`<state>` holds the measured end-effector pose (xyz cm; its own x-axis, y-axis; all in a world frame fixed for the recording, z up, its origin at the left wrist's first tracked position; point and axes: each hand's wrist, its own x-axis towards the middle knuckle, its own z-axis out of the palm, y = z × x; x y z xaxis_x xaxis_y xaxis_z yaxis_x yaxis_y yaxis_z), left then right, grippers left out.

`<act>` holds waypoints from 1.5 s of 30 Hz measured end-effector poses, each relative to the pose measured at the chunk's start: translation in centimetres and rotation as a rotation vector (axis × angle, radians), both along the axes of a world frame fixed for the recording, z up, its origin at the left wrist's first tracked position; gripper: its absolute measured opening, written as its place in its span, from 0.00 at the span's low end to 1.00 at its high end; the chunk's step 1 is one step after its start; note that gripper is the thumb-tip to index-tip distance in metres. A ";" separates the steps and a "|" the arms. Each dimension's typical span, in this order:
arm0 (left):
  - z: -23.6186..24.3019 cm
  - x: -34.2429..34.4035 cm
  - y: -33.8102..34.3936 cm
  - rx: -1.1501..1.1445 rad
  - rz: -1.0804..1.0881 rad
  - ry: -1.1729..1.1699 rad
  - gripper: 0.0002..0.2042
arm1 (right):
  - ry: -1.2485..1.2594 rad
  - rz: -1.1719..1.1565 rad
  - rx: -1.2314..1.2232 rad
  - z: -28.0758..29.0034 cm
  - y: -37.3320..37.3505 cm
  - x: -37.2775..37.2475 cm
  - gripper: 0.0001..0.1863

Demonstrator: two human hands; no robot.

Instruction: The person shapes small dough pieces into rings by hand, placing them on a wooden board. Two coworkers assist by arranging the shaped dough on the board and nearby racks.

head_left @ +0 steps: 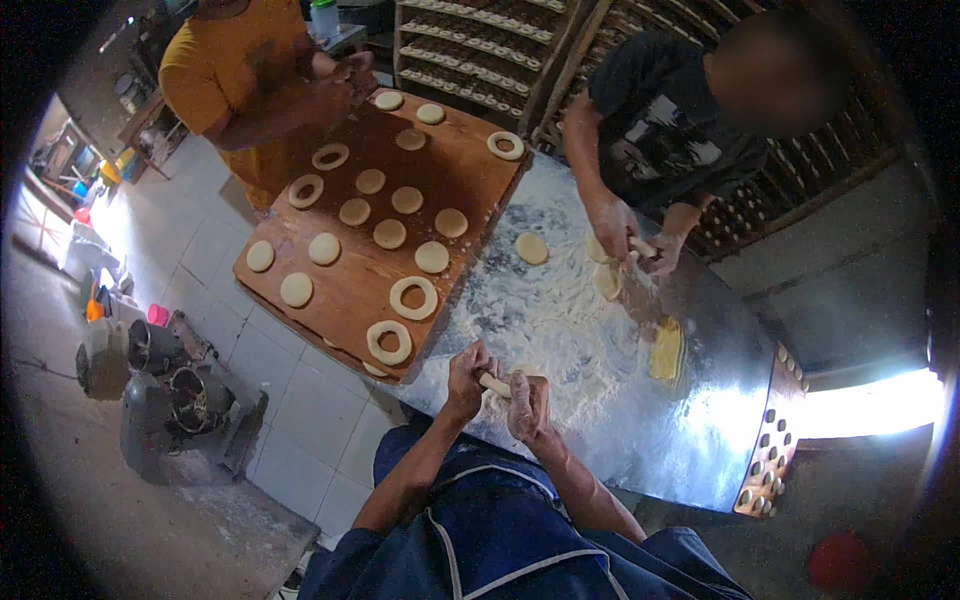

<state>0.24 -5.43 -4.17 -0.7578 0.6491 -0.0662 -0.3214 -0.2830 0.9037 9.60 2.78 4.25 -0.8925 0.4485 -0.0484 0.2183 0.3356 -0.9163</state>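
Note:
Between my two hands, above the near edge of the floured metal table [590, 440], is a short roll of pale dough [493, 384]. My left hand [470, 375] is closed round one end of it. At the other end my right hand [528, 400], dusted with flour, is wrapped on the dough; its fingertips are partly hidden. Just left of my hands lies a wooden board [340, 270] bearing dough rings, such as the near dough ring [389, 342], and several flat dough rounds, one being a dough round [296, 290].
Across the table a person in a dark shirt [650, 110] handles dough near a yellow dough slab [666, 350]. Another person in an orange shirt [220, 70] stands behind the board. Racks of dough [475, 60] stand at the back; a second board [770, 450] sits at the right edge.

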 end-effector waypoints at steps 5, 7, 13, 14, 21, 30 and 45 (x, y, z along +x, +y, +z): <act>0.5 -2.6 -2.9 -0.231 0.100 0.613 0.06 | 0.072 -0.053 -0.203 -3.9 -2.6 -1.8 0.38; -0.5 -2.6 -3.5 0.194 0.184 -0.065 0.06 | 0.127 -0.006 -0.184 -1.9 -3.5 -2.9 0.39; 1.5 -4.0 -7.1 -0.263 0.313 0.425 0.11 | 0.157 0.236 -0.090 -4.0 -4.1 -5.8 0.27; 1.1 -4.6 -7.6 -0.158 0.265 0.138 0.11 | 0.152 0.228 -0.122 -2.5 -4.8 -6.3 0.27; 0.9 -7.7 -11.6 -0.278 0.360 0.496 0.14 | 0.085 0.292 -0.088 0.3 -8.3 -10.4 0.29; 2.1 -13.4 -16.9 -0.044 0.562 -0.145 0.19 | 0.007 0.499 -0.101 1.5 -10.0 -18.6 0.18; 2.6 -18.1 -15.9 -1.031 0.602 0.687 0.13 | -0.341 -0.206 0.319 -3.5 -0.7 -2.2 0.26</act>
<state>-17.85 -21.31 -1.54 -0.9777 0.0986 0.1854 0.2029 0.6711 0.7131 7.39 2.10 0.73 -0.7412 0.6534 -0.1537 0.5782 0.5052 -0.6406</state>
